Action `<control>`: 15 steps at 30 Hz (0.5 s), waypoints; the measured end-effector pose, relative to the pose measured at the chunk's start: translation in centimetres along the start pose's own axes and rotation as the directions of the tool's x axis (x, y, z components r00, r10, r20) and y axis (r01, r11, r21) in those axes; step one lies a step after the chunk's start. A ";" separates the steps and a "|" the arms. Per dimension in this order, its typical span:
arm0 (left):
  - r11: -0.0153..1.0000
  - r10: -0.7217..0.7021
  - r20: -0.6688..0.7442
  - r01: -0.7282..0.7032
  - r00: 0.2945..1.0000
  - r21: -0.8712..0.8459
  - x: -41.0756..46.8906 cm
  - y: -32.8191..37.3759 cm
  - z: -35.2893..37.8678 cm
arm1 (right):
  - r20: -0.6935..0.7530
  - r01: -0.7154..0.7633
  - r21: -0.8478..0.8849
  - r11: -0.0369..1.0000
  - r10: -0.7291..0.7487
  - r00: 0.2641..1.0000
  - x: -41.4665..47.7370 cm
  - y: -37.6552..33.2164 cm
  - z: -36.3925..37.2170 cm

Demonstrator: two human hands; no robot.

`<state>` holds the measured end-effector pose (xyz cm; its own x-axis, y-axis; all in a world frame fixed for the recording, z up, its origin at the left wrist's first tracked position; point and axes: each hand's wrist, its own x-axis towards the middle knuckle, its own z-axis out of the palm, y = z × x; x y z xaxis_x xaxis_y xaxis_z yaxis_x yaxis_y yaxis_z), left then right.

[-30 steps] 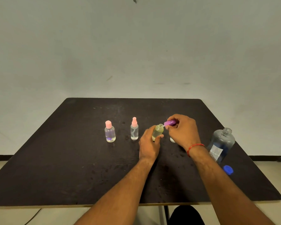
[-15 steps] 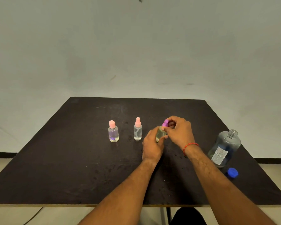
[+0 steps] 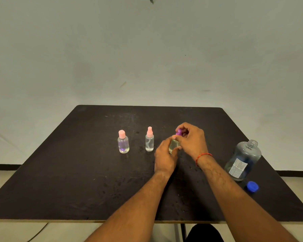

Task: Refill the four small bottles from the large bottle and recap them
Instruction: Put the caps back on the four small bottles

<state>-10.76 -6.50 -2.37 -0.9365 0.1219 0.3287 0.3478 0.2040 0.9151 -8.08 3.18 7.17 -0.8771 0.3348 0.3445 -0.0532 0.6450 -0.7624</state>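
Observation:
Two small clear bottles stand capped on the black table (image 3: pixel 77 180): a round one with a pink flip cap (image 3: pixel 123 143) and a slim one with a pink spray top (image 3: pixel 149 140). My left hand (image 3: pixel 164 157) grips a third small bottle with yellowish liquid (image 3: pixel 173 146). My right hand (image 3: pixel 191 138) pinches its purple cap (image 3: pixel 179 132) on top of that bottle's neck. A fourth small bottle is hidden behind my right hand. The large clear bottle (image 3: pixel 243 159) stands uncapped at the right, its blue cap (image 3: pixel 252 186) lying in front of it.
The table's front edge (image 3: pixel 59 221) runs just below my forearms. A plain grey wall (image 3: pixel 147 49) rises behind the table. A dark cable lies on the floor at lower left.
My right hand brought the purple cap from beside the bottle's mouth onto its neck, and its fingers have shifted around the cap. My left hand keeps holding the bottle.

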 end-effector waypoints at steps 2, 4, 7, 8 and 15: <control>1.000 -0.007 -0.001 0.007 1.000 -0.006 0.0 0.0 0.1 | -0.038 0.002 -0.007 1.000 -0.002 0.999 -0.1 0.0 0.2; 1.000 -0.013 0.002 0.013 1.000 -0.005 0.0 0.1 0.1 | -0.049 0.001 -0.017 1.000 -0.002 0.999 -0.1 0.1 0.3; 1.000 -0.007 0.007 0.007 1.000 0.006 0.0 0.0 0.0 | 0.011 0.005 -0.034 0.999 -0.005 1.000 0.0 0.1 0.1; 1.000 0.000 0.012 0.000 1.000 0.007 0.0 -0.1 0.0 | 0.040 0.013 -0.015 1.000 -0.012 0.999 0.0 0.2 0.0; 1.000 0.002 0.013 -0.002 1.000 -0.015 0.0 -0.1 -0.1 | -0.028 0.037 0.019 0.999 -0.036 0.999 -0.3 0.7 0.5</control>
<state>-10.80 -6.61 -2.38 -0.9351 0.1347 0.3279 0.3490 0.1891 0.9178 -8.06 3.22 6.25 -0.8611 0.3302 0.3867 -0.0943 0.6435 -0.7596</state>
